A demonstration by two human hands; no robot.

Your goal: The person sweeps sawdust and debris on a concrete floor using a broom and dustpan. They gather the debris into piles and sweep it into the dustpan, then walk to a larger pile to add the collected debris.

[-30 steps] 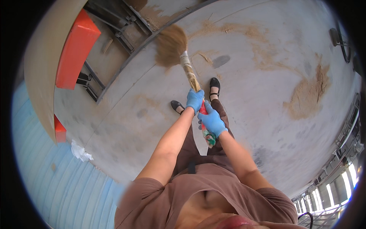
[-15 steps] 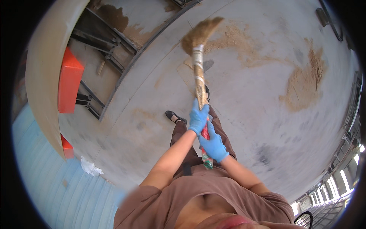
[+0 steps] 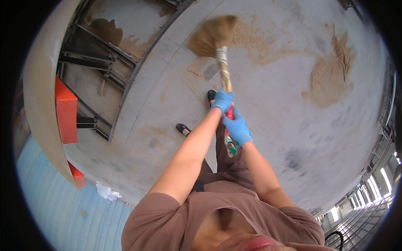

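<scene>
Both my hands, in blue gloves, are wrapped round the handle of a straw broom point(image 3: 224, 69). My left hand point(image 3: 223, 100) grips the handle farther up, toward the bristles. Closer to my body, my right hand point(image 3: 238, 128) holds the red part, and the handle's green-and-red end pokes out below it. The fanned bristles lie at the far side, by a patch of brown dust point(image 3: 251, 35) on the grey floor point(image 3: 268, 104). Whether they touch the floor is hard to tell from the blur.
A second heap of dust and straw bits point(image 3: 331, 77) lies at the right. On the left are a black metal frame point(image 3: 125, 90), a large curved beige panel point(image 3: 42, 79) and a red block point(image 3: 67, 113). White crumpled plastic point(image 3: 107, 191) sits by a blue corrugated wall point(image 3: 58, 209).
The broom has moved farther from my body, and its bristles have swung left and fanned out. My arms are stretched out more. My feet have shifted in the view.
</scene>
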